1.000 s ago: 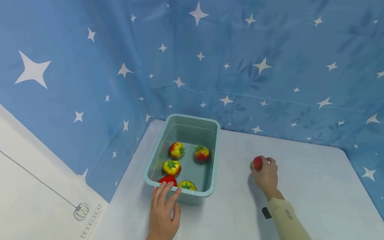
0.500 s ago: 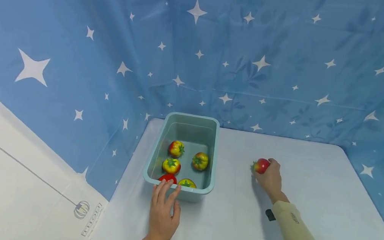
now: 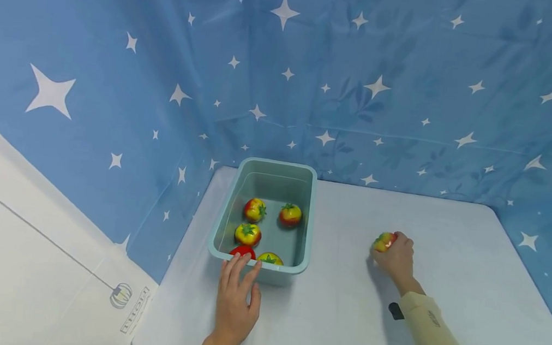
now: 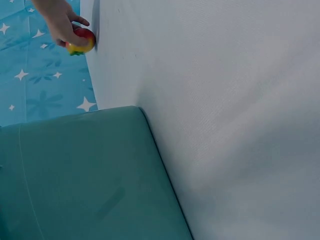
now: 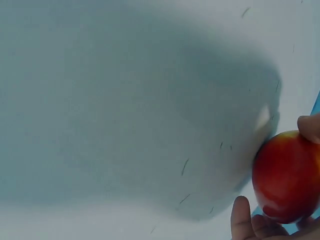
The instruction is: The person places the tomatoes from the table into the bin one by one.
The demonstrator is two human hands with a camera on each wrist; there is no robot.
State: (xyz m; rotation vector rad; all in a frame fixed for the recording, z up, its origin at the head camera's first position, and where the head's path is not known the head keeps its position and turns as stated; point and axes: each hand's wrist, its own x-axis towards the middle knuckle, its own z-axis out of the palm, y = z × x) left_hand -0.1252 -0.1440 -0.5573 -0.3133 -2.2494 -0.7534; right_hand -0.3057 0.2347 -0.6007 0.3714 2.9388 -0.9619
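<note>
My right hand holds a red-and-yellow tomato with a green top between thumb and fingers, over the right part of the table. Up close in the right wrist view, the tomato shows its red side, with fingertips around it. At the near end of a blue-green plastic bin, my left hand lays its nearly straight fingers on the rim. Inside the bin lie several similar tomatoes, among them a yellow-and-red tomato and a tomato at the right wall. The near wall partly hides two of them.
A white-covered table carries the bin on its left side. Blue curtain cloth with white stars hangs behind and to the left. Pale printed fabric lies at the lower left.
My right hand has drifted slightly right and nearer, turning its tomato so the green top and yellow show. The tomato by the bin's right wall has rolled. My left hand stays put.
</note>
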